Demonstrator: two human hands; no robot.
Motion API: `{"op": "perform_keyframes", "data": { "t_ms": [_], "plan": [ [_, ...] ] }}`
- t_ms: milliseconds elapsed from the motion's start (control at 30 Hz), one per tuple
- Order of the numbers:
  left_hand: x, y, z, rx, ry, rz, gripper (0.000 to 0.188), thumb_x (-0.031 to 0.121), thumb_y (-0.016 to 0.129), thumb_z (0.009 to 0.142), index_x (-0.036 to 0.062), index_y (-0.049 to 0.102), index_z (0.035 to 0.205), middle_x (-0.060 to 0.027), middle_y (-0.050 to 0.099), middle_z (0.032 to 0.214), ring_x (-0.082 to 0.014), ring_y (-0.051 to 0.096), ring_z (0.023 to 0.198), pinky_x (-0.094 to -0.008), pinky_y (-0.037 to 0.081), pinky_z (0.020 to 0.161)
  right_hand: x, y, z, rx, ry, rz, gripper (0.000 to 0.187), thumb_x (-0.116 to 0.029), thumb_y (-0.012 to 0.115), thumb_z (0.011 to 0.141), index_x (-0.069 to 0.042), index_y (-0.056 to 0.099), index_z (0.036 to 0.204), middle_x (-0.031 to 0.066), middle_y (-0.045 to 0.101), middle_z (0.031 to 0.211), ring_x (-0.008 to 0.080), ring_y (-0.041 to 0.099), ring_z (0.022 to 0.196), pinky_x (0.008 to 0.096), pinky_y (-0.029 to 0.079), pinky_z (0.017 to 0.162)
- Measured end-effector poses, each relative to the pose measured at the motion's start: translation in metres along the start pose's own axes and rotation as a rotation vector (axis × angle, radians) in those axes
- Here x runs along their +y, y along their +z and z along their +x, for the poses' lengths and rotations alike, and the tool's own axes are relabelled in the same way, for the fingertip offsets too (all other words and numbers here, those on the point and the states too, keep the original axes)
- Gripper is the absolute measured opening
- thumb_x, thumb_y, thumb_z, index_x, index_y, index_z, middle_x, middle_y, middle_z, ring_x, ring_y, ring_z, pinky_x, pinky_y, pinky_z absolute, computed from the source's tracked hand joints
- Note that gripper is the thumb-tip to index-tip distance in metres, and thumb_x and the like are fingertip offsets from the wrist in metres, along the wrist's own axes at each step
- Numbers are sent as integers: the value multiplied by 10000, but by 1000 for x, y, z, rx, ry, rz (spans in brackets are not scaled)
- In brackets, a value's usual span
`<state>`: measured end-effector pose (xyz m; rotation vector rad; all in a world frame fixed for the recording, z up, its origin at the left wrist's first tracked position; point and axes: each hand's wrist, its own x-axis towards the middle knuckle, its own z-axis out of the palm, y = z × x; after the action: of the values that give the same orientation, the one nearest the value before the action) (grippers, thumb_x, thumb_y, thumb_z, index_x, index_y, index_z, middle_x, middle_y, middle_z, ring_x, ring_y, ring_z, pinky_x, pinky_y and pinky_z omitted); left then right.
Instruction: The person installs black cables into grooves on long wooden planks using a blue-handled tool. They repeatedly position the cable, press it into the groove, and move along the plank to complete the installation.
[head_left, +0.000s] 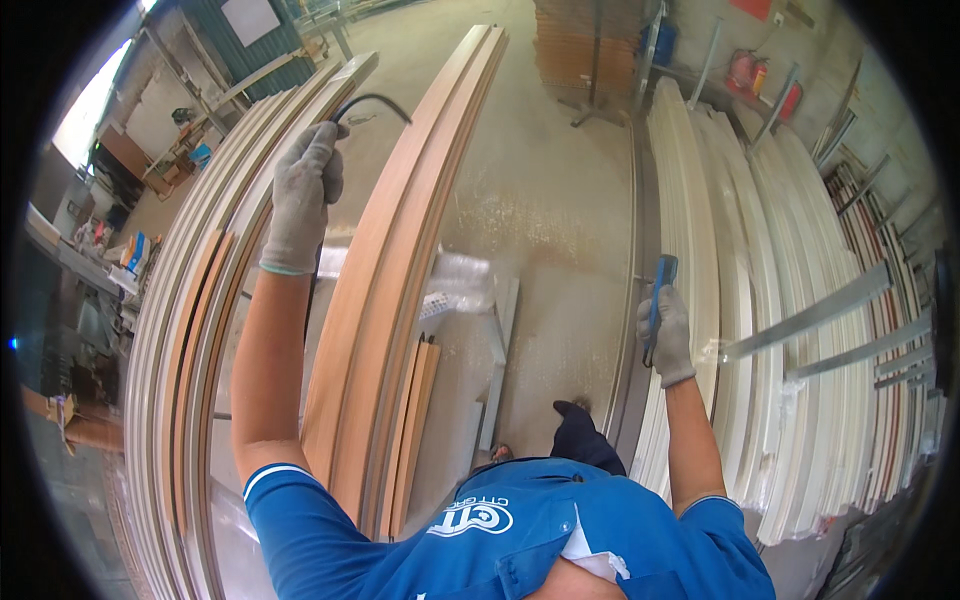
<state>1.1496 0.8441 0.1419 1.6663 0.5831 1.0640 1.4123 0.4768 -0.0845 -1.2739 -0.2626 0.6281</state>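
Concrete flooring (540, 300) runs through a workshop whose far left edge is crowded with dim clutter (95, 330), too blurred to sort out. Next to it a stack of long pale profiles (175, 330), with some brown lengths among them, bends along the fisheye rim. Raised near that stack's right side, the gloved left hand (302, 195) has its fingers curled around a black cord (378, 97), whose free end arcs out toward the wood-toned profiles (385, 250); whether it is cable or hose I cannot tell. These lie side by side just right of the left forearm, with shorter brown strips (415, 430) and a clear-wrapped bundle (460, 280) beyond. Good handling here would, I judge, mean lifting the cord high enough that it neither drags over those finished faces nor snags on their ends. Further right, well apart from the left, the gloved right hand (672, 335) is closed around a slim blue tool (661, 290), held roughly upright; its exact kind is unclear. Its tip is best pointed away from the film-covered white lengths (735, 230) close by, and the elbow should clear the metal rack arms (810, 312) jutting across them.
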Motion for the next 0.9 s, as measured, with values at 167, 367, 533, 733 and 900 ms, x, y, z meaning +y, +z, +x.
{"op": "perform_keyframes", "data": {
  "t_ms": [167, 367, 533, 733, 900],
  "plan": [
    [-9, 86, 82, 10, 132, 13, 223, 235, 602, 1052, 40, 697, 1104, 42, 564, 686, -38, 428, 526, -211, 325, 469, -22, -8, 116, -50, 7, -7, 328, -421, 491, 1085, -104, 565, 1128, -13, 559, 718, 70, 513, 505, 229, 402, 445],
    [-25, 181, 147, -17, 25, 139, 217, 207, 627, 1036, 28, 707, 1130, 2, 624, 731, -47, 502, 567, -211, 410, 507, -92, 10, 234, -183, -38, -124, 324, -411, 522, 1075, -93, 572, 1108, -6, 573, 759, 85, 572, 603, 250, 479, 547],
    [-54, 211, 183, -24, -32, 291, 248, 196, 649, 1020, 0, 708, 1161, -20, 655, 767, -60, 528, 589, -226, 443, 530, -116, 60, 336, -314, -47, -8, 304, -378, 580, 1050, -84, 579, 1129, -7, 588, 785, 115, 609, 679, 267, 519, 634],
    [-88, 222, 239, -30, -68, 221, 230, 137, 698, 984, -9, 720, 1161, -4, 685, 864, -80, 573, 719, -232, 488, 652, -122, 166, 444, -614, 370, 313, 476, -458, 647, 993, -19, 593, 1169, 16, 607, 854, 94, 561, 644, 237, 507, 572],
    [-107, 219, 273, -229, -11, 413, 229, 133, 696, 967, -18, 704, 1140, -75, 709, 871, -137, 616, 774, -299, 514, 743, -137, 260, 516, -610, 393, 411, 631, -630, 675, 902, -33, 601, 1090, 68, 647, 849, 89, 565, 584, 237, 494, 518]
  ]
}}
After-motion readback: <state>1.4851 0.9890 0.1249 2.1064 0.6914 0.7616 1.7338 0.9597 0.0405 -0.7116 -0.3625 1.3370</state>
